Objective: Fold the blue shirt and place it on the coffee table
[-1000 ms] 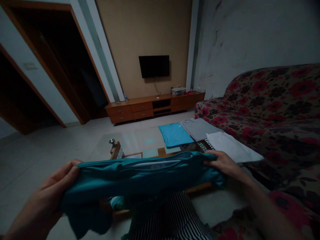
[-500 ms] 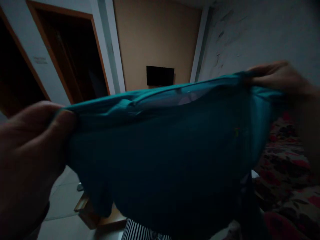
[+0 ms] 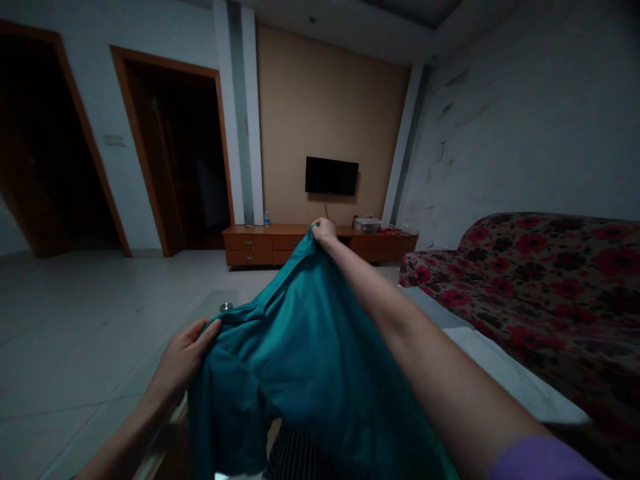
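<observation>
A teal shirt (image 3: 300, 333) hangs stretched between my two hands, its upper edge running up from left to right. At the lower left end of that edge, my left hand (image 3: 186, 352) pinches the fabric between thumb and fingers. My right hand (image 3: 325, 231) grips the far end, with the arm stretched out forward. Below my left hand a short sleeve (image 3: 235, 413) dangles. The lower part of the cloth drops out of the frame, and a dark striped fabric (image 3: 295, 453) shows beneath it.
A flower-patterned sofa (image 3: 540, 267) stands on the right, with a white sheet-like thing (image 3: 505, 363) beside it. Against the far wall are a wooden TV cabinet (image 3: 250, 247) and a wall-mounted television (image 3: 331, 176). A small round metal object (image 3: 226, 307) appears just beyond the shirt.
My hands have moved farther from the camera. The right hand has swung forward and toward the middle, so the shirt now slants away instead of spanning the view. The sofa and cabinet show more.
</observation>
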The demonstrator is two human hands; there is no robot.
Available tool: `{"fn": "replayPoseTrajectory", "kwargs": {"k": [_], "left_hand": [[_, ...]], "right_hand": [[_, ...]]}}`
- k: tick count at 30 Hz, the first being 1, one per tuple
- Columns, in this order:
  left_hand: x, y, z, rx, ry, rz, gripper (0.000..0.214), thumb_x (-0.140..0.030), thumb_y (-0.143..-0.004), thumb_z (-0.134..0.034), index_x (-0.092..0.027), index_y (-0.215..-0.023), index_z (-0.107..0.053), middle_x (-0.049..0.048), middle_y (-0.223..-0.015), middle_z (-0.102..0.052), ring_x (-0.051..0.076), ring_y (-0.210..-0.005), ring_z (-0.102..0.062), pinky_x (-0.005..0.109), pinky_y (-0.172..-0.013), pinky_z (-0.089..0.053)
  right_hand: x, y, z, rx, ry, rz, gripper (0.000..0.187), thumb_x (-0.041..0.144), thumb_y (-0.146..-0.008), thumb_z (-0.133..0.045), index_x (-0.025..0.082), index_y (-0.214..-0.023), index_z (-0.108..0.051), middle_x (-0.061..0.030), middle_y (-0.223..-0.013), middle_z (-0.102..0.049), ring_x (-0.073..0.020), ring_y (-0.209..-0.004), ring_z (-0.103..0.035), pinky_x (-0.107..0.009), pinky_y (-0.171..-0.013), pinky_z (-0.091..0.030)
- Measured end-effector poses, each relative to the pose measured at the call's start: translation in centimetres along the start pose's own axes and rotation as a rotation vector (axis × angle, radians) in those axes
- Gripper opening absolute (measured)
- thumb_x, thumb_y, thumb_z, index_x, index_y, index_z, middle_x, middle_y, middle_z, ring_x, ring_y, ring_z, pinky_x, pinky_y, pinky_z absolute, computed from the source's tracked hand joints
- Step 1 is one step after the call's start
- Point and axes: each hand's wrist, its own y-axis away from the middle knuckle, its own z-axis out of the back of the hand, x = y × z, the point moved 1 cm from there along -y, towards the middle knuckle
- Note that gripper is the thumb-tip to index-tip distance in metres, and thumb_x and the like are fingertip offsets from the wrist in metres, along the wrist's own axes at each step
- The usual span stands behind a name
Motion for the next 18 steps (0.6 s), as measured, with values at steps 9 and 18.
{"fn": "replayPoseTrajectory", "kwargs": {"k": [9,18], "left_hand": [[21.8,-4.1,9.8,-0.123,-0.706,0.302,0.029,-0.051,-0.067,-0.054,-0.021,-0.069,-0.053,0.0060,-0.063,-0.066,0.031,-0.075,-0.064,0.030,-0.060,-0.043],[25.0,-0.4,7.9,-0.146,-1.281,0.291,0.033,-0.044,-0.088,-0.020,-0.022,-0.082,-0.044,0.0144,-0.090,-0.067,0.027,-0.073,-0.062,0.027,-0.054,-0.034]], "right_hand": [[4.5,17.0,-24.5,0.535,-0.183,0.452,0.058,0.020,-0.072,-0.070,0.019,-0.127,-0.052,-0.0020,-0.123,-0.061,-0.0195,-0.110,-0.056,-0.027,-0.091,-0.044],[-20.0,35.8,-14.0,0.142,-0.319,-0.191,0.027,0.024,-0.085,-0.047,0.020,-0.105,-0.064,-0.0093,-0.106,-0.065,-0.0234,-0.100,-0.060,-0.041,-0.091,-0.046]]}}
